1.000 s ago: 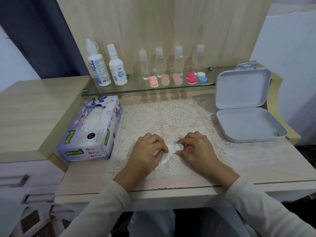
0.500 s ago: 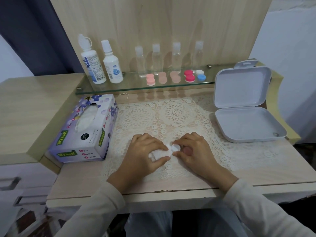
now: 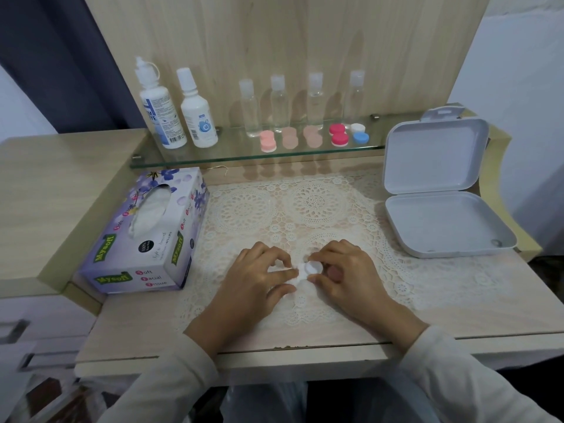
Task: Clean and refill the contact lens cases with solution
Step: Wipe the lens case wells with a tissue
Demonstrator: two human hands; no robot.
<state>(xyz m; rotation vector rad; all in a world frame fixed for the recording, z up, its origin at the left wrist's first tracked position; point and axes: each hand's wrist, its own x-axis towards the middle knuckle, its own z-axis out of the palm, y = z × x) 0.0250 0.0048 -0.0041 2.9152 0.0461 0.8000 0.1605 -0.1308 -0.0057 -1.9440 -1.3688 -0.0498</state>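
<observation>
Pale wood is all around you: a wood wall at the back and a wood desk (image 3: 457, 315) with a lace mat (image 3: 305, 209) on top. Your two arms come in from the bottom in long cream sleeves (image 3: 171, 377), and your hands meet low over the mat, near the front edge. Your left hand (image 3: 256, 282) is palm down with bent fingers, and its thumb and fingers pinch a small white tissue (image 3: 293, 281). Your right hand (image 3: 354, 276) is palm down too. Its thumb and first finger hold a little round white lens case (image 3: 313, 267) by its sides. The tissue touches the left side of the case. Something pinkish peeks out under your right fingers, but it is too hidden to tell what it is. A purple tissue box (image 3: 146, 239) sits just left of your hands. On the glass shelf (image 3: 213, 158) at the back stand two white solution bottles (image 3: 180, 111), then four small clear bottles (image 3: 279, 102). In front of those lie more lens cases (image 3: 338, 134) in pink, red, white and blue. A white box (image 3: 442, 221) sits at the right with its lid standing up.
</observation>
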